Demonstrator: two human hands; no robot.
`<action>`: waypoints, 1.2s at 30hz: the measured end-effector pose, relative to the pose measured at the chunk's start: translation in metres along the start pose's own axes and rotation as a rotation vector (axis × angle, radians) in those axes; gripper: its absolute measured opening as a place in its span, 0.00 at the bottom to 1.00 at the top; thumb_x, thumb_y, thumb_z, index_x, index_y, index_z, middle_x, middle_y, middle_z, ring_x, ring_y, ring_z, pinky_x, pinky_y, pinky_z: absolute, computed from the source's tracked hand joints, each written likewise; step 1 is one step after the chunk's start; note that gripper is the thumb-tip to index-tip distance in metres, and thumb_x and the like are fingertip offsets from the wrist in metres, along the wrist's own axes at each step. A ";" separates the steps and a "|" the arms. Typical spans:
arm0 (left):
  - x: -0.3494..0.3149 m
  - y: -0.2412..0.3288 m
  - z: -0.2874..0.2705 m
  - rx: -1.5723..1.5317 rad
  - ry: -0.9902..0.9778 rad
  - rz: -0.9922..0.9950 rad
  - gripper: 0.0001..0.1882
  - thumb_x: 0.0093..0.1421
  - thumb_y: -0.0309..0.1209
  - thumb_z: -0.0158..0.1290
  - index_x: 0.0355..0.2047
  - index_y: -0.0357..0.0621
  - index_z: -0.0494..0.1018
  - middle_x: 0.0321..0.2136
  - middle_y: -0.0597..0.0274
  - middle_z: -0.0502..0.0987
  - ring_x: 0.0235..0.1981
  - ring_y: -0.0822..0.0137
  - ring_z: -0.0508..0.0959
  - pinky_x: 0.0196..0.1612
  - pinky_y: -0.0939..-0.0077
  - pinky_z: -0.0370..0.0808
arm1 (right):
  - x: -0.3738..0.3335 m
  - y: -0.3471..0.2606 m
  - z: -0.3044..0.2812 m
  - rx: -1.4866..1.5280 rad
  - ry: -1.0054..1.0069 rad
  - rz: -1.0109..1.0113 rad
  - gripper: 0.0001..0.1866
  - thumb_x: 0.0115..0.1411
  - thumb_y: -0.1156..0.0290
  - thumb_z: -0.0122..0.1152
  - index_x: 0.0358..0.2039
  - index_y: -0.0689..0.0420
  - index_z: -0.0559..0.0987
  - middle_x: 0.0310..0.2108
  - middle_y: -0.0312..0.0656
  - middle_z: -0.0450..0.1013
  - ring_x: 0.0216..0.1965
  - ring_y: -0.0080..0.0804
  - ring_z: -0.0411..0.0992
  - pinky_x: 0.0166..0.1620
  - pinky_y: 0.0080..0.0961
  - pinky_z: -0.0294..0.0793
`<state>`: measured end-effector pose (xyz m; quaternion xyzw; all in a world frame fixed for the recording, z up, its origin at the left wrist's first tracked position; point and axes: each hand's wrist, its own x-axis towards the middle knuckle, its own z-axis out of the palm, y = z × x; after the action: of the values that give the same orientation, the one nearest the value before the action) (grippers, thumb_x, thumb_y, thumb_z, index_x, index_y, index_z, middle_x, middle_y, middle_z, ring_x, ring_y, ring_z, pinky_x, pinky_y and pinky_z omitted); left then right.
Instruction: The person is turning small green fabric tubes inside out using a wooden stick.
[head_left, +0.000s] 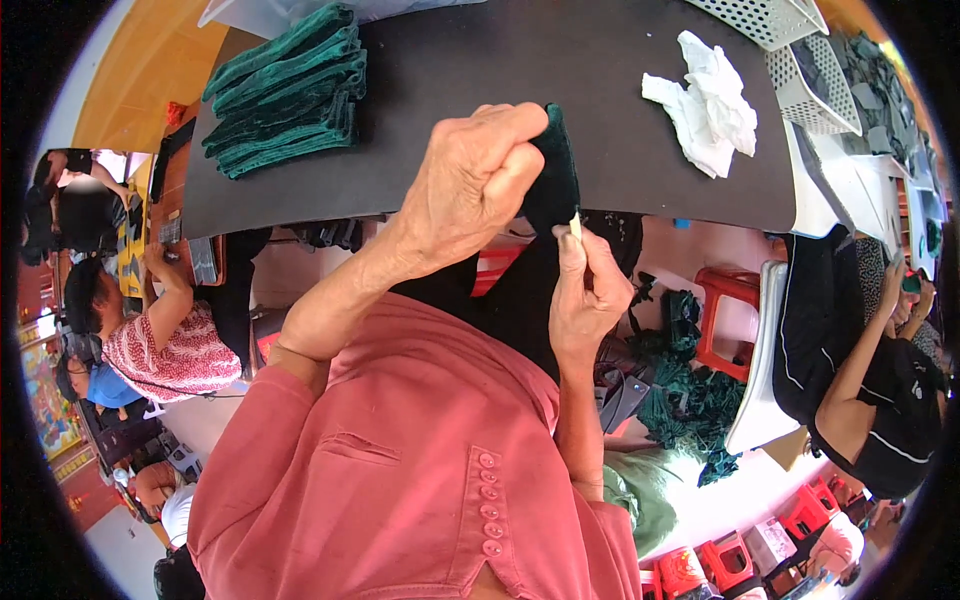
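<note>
Above the near edge of the dark table, my left hand (472, 180) is closed in a fist on a dark green velvety cloth piece (556, 178), narrow and folded, which hangs past my knuckles. My right hand (588, 292) pinches a short, pale, thin stick (575, 227) between thumb and fingers. The stick's tip meets the lower end of the cloth; whether it goes inside, I cannot tell. At the table's far left lies a stack of similar green velvety pieces (290, 95), laid flat over one another.
Crumpled white cloth or paper (708, 112) lies on the table's right (480, 70). White perforated baskets (815, 85) stand at the far right. Below are green cloth pieces (690, 410) and a red stool (722, 320). Other people work at left (170, 340) and right (875, 400).
</note>
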<state>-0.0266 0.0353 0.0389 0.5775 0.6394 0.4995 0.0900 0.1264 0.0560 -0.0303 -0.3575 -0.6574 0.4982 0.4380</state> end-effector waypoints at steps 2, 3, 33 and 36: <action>-0.001 -0.007 0.003 0.057 0.010 0.087 0.03 0.49 0.16 0.41 0.22 0.35 0.59 0.17 0.58 0.55 0.18 0.70 0.57 0.21 0.75 0.58 | 0.003 0.005 0.003 -0.116 0.072 -0.102 0.08 0.61 0.73 0.52 0.34 0.64 0.77 0.21 0.29 0.67 0.20 0.13 0.56 0.22 0.14 0.53; -0.002 -0.007 0.004 0.115 0.019 0.171 0.03 0.48 0.16 0.41 0.22 0.34 0.59 0.18 0.56 0.56 0.19 0.66 0.58 0.23 0.74 0.59 | 0.005 0.007 0.004 -0.221 0.127 -0.177 0.08 0.61 0.73 0.52 0.34 0.64 0.77 0.20 0.29 0.66 0.20 0.13 0.56 0.21 0.14 0.53; 0.007 0.008 0.005 -0.094 -0.084 -0.102 0.07 0.52 0.24 0.40 0.20 0.34 0.58 0.15 0.50 0.59 0.16 0.57 0.59 0.23 0.65 0.60 | -0.007 0.006 0.009 0.914 -0.339 0.464 0.16 0.63 0.63 0.51 0.29 0.65 0.74 0.14 0.32 0.62 0.13 0.18 0.56 0.18 0.16 0.55; 0.004 0.002 0.007 -0.188 -0.185 -0.198 0.06 0.52 0.23 0.39 0.19 0.33 0.58 0.15 0.53 0.59 0.16 0.64 0.60 0.22 0.67 0.60 | -0.007 0.015 0.011 1.061 -0.459 0.507 0.20 0.64 0.58 0.48 0.26 0.65 0.72 0.12 0.27 0.52 0.13 0.15 0.48 0.17 0.16 0.47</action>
<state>-0.0211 0.0416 0.0388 0.5444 0.6325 0.4906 0.2508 0.1194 0.0495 -0.0478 -0.1203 -0.2927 0.9088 0.2718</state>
